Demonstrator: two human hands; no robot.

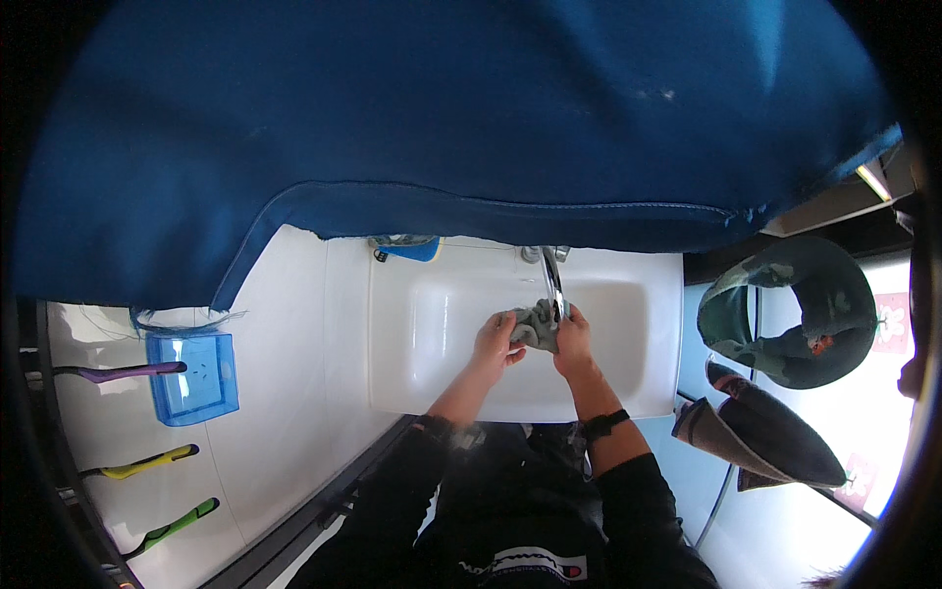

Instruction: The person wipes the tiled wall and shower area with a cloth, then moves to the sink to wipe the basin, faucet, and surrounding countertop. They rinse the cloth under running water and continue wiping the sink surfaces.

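Over the white sink, a crumpled grey-green cloth is bunched between my two hands, below the spout of the chrome faucet. My left hand grips the cloth's left side with its fingers curled and the thumb on top. Closed on its right side is my right hand, close beside the spout. Whether water is running cannot be made out. Part of the cloth is hidden by my fingers.
Blue fabric with a stitched edge covers the upper view. A blue item lies at the sink's far left corner. A blue plastic box and colored handles are at left. A dark green ring-shaped item and dark towel hang at right.
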